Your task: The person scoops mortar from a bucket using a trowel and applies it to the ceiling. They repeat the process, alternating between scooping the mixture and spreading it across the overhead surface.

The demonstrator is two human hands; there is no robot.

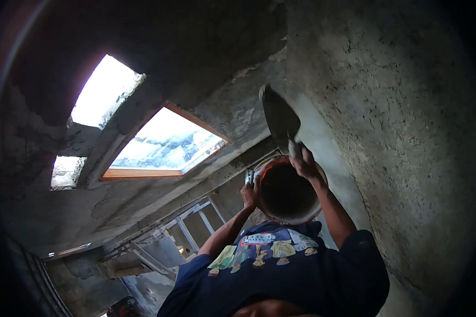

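My right hand (pixel 305 165) is closed around the handle of a pointed trowel (pixel 281 115), whose blade points up and away, over the far side of a round bucket (pixel 319 207). The bucket has a reddish, worn rim and a dark inside, and it sits close in front of my chest. My left hand (pixel 250 194) grips the bucket at the left side of its rim. A small pale metal-looking piece shows by the left fingertips. What lies inside the bucket is too dark to make out.
A rough plastered wall (pixel 407 121) rises close on the right. To the left, a wood-framed window (pixel 166 142) and bright openings (pixel 106 92) break the dark wall. Pale ladder-like bars (pixel 188 232) and boards stand beyond my left arm.
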